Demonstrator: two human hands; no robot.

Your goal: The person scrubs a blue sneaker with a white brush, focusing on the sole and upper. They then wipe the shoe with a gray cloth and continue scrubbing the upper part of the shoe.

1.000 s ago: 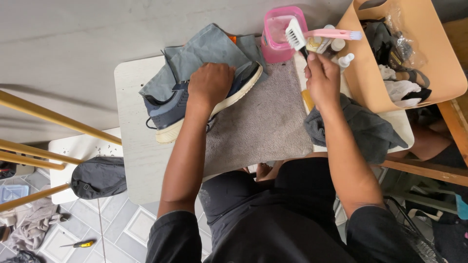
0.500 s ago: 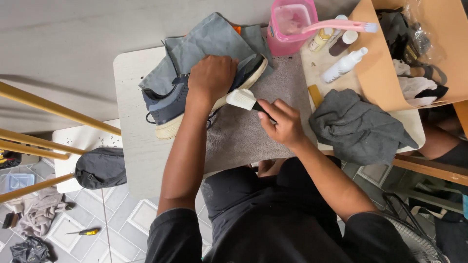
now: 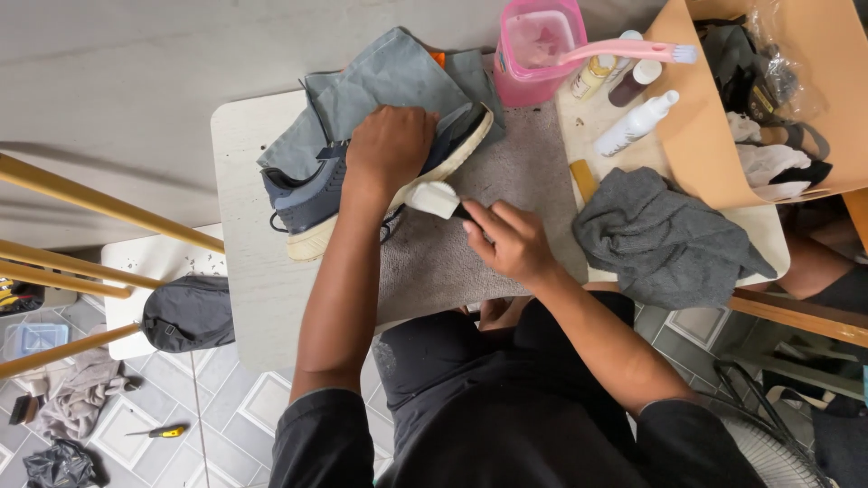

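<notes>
A dark blue sneaker (image 3: 312, 194) with a cream sole lies on its side on the white table (image 3: 249, 271), partly over a grey-blue cloth (image 3: 384, 77). My left hand (image 3: 391, 145) presses down on the shoe's side. My right hand (image 3: 511, 239) grips a white-headed brush (image 3: 434, 199), whose head touches the sole just below my left hand. A grey mat (image 3: 524, 172) lies under the work.
A pink tub (image 3: 533, 50) with a pink brush (image 3: 624, 50) across it stands at the back, beside small bottles (image 3: 633, 122). A crumpled grey rag (image 3: 665, 239) lies at the right, next to a cardboard box (image 3: 714, 136). Yellow rails (image 3: 99, 203) and a dark bag (image 3: 188, 312) sit at the left.
My right hand came down from beside the pink tub with the white brush and brought it to the shoe's sole. My left hand stayed on the shoe.
</notes>
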